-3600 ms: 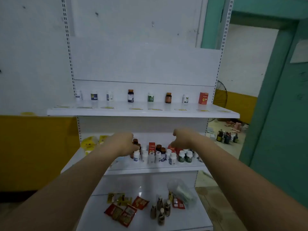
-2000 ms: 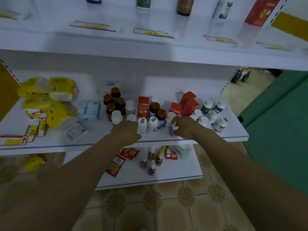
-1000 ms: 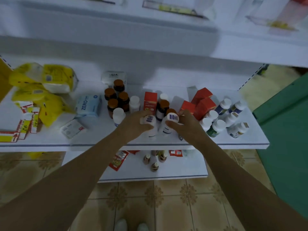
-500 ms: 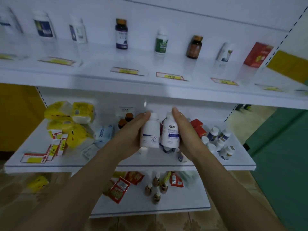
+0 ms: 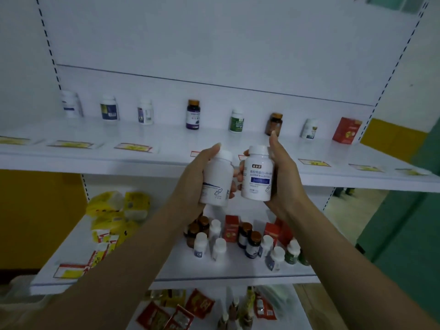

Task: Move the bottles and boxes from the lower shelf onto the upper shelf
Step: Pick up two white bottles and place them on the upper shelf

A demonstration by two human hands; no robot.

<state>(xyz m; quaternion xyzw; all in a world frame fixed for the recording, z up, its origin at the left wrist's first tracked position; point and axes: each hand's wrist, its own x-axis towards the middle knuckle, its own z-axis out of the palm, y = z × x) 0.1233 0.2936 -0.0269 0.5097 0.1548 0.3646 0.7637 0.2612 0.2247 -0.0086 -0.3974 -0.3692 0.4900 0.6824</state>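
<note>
My left hand [image 5: 194, 184] grips a white bottle [image 5: 217, 179] and my right hand [image 5: 284, 177] grips a second white bottle with a blue label [image 5: 258, 175]. Both bottles are held upright, side by side, just in front of the upper shelf's front edge [image 5: 119, 160]. Along the back of the upper shelf stand several spaced bottles [image 5: 192, 114] and one red box [image 5: 346, 131]. On the lower shelf [image 5: 181, 270], below my hands, a cluster of white and brown bottles [image 5: 246, 236] and red boxes [image 5: 232, 228] remains.
Yellow packets [image 5: 116, 210] and price tags lie on the left of the lower shelf. Yellow labels [image 5: 133, 146] lie along the upper shelf's front. The bottom shelf holds red sachets [image 5: 198, 306] and small bottles. A green wall [image 5: 404, 222] is on the right.
Both hands took one white bottle each from the lower shelf and lifted them to the level of the upper shelf's front edge. The camera tilted upward.
</note>
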